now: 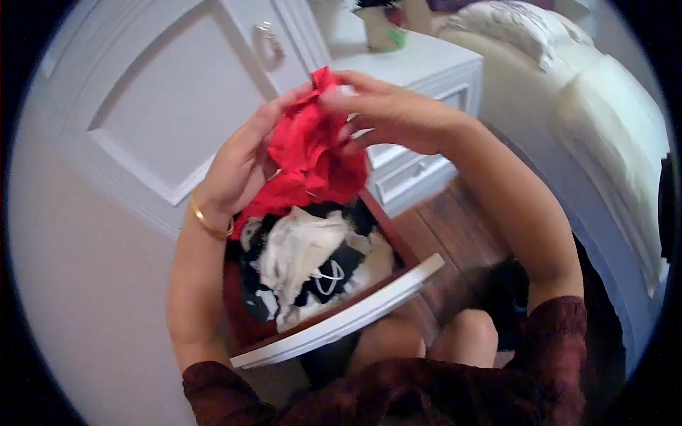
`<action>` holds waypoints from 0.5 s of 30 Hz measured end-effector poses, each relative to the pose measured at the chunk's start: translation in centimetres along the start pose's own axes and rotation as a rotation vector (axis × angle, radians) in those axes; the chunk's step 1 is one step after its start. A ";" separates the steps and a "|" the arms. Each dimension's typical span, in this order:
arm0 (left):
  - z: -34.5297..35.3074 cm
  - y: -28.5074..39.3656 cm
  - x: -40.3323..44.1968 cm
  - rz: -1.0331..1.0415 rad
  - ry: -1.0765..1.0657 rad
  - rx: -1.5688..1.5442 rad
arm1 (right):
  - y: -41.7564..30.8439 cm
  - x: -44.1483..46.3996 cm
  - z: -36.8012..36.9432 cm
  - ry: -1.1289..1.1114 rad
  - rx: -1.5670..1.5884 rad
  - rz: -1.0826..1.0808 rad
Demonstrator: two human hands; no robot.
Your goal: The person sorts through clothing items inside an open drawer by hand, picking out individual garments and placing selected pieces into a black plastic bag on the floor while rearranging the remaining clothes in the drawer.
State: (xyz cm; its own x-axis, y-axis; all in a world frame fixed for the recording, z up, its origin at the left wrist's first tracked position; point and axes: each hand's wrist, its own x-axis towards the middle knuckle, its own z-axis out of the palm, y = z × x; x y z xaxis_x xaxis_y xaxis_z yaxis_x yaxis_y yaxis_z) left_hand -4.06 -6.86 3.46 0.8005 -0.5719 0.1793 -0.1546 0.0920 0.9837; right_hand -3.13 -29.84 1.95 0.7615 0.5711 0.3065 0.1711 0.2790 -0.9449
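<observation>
Both hands hold up a bright red cloth garment [312, 153] above an open drawer [341, 328]; its exact kind is hidden by the folds. My left hand [245, 156] is closed on the garment's left side, with a gold bangle at the wrist. Fingers of my right hand [383, 106] grip the top right of the red cloth, slightly blurred. Lower folds of the garment hang over the back of the drawer. Inside the drawer lie a crumpled cream cloth [302, 241] and black clothing [348, 263], with a thin white strap looped on top.
A white cabinet door [177, 99] with an ornate handle [269, 39] stands at the left. Behind the hands is a white nightstand [433, 64] bearing a potted plant [383, 27]. A bed [604, 121] with pillows fills the right side. Dark wooden floor [462, 227] shows beside the drawer.
</observation>
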 end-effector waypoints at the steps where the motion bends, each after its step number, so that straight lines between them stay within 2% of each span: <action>1: 1.8 -0.1 0.0 -0.029 -0.084 -0.027 | 0.2 -0.6 0.9 -0.056 -0.121 -0.024; 3: 5.1 0.9 -1.3 0.020 -0.065 0.412 | 0.6 -1.6 -0.3 -0.075 -0.408 -0.164; 5: 5.4 -0.3 -0.6 -0.046 0.007 0.399 | -1.2 -5.3 -2.2 0.001 -0.804 0.022; 8: 2.0 -2.8 -1.5 0.060 -0.165 0.475 | -4.5 -14.3 -3.0 0.266 -0.776 0.095; 12: 1.8 -5.1 -1.9 0.013 -0.102 0.529 | -7.3 -24.3 -3.2 0.416 -0.793 0.414; 13: 1.5 -5.5 -2.0 -0.002 -0.079 0.529 | -5.8 -26.6 -4.1 0.452 -0.807 0.365; 15: 1.0 -6.6 -2.2 -0.030 -0.027 0.530 | -3.1 -30.3 -5.0 0.570 -0.957 0.461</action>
State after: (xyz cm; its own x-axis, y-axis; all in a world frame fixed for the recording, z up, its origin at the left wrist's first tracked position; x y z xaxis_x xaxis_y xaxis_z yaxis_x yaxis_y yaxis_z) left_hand -5.44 -7.03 -3.43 0.7951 -0.5893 0.1437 -0.4089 -0.3457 0.8446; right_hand -23.63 -51.83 -4.97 0.9984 -0.0237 0.0511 0.0210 -0.6850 -0.7283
